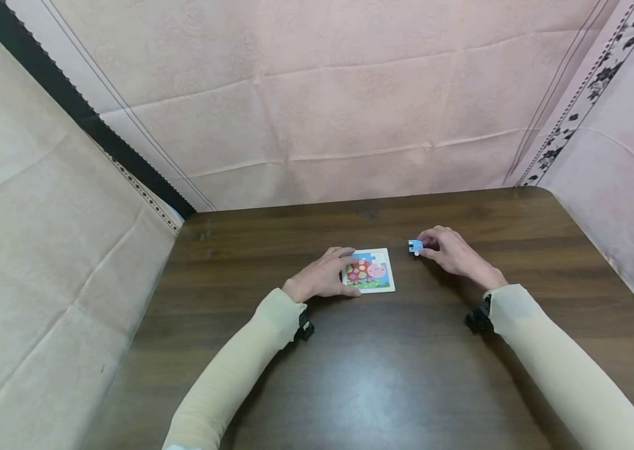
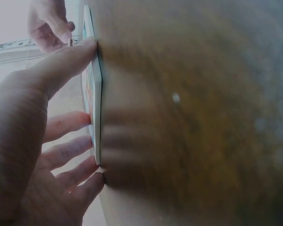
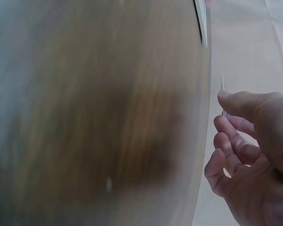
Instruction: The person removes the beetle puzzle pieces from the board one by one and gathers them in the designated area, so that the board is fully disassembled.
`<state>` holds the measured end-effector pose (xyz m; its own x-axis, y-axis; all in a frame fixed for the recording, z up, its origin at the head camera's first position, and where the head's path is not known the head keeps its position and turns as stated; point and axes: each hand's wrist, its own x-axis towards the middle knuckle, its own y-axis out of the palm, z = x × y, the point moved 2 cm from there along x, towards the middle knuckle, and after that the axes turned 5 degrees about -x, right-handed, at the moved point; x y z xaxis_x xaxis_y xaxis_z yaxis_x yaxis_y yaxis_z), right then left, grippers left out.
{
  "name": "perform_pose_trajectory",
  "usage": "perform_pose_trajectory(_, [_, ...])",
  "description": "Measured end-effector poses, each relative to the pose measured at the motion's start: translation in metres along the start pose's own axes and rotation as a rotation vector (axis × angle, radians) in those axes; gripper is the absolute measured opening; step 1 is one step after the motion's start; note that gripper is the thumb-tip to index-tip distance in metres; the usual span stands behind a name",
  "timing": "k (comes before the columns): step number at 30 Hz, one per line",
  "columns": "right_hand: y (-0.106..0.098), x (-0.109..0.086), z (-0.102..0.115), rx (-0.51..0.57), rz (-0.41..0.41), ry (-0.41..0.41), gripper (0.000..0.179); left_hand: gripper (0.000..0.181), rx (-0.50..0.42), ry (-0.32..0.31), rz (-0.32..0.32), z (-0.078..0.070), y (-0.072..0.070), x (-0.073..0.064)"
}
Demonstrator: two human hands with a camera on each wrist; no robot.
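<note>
A small square jigsaw puzzle with a white border lies on the table, showing a pink cartoon pig and a red spotted shape. My left hand spans its left side, thumb at the near edge and fingers over the far left part; in the left wrist view the thumb and fingertips touch the thin board. To the right of the board, my right hand pinches a light blue puzzle piece between thumb and fingers. The right wrist view shows that piece edge-on, above the tabletop.
The brown wood-grain table has its far edge just beyond both hands. Pale cloth hangs behind it and along both sides. Each wrist carries a black camera mount, such as the right one.
</note>
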<state>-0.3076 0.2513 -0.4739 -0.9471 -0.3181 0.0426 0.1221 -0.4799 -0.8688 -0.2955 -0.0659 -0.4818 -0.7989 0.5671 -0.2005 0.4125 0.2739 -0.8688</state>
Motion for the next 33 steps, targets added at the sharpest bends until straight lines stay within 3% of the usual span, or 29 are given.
perform_pose_trajectory(21, [-0.02,-0.017,-0.049,-0.05,-0.004,0.036,0.032,0.08,-0.012,0.002,-0.001,0.0,0.0,0.001])
perform_pose_trajectory(33, [-0.023,-0.021,-0.058,-0.048,0.012,0.032,0.032,0.08,-0.017,-0.008,0.002,-0.001,-0.001,0.001])
